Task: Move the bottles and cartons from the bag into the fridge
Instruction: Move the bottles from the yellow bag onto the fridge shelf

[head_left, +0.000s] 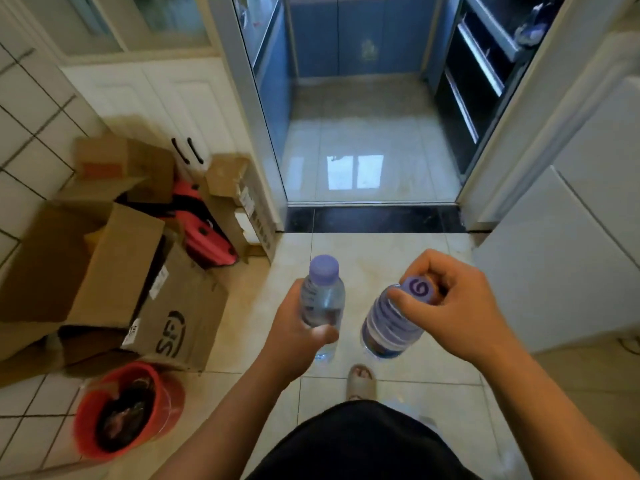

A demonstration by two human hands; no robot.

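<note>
Bottles of water, two of them, are out in front of the person, one in each hand, above the pale tiled floor. The left hand wraps its fingers and thumb round the body of the left-hand bottle, which stands nearly upright with its purple cap on top. The right hand comes from above and grips the right-hand bottle by its neck and printed purple cap; this bottle hangs tilted, with its base nearer the person. The two bottles are near each other but apart.

Below them a foot in a light slipper rests on the tiles. To the left are open cardboard boxes with a pink-red item between them, and a red bucket stands just in front of the boxes. Ahead, a dark threshold leads into a blue-lit room. The white panel at right may be the fridge, though its edge alone shows.
</note>
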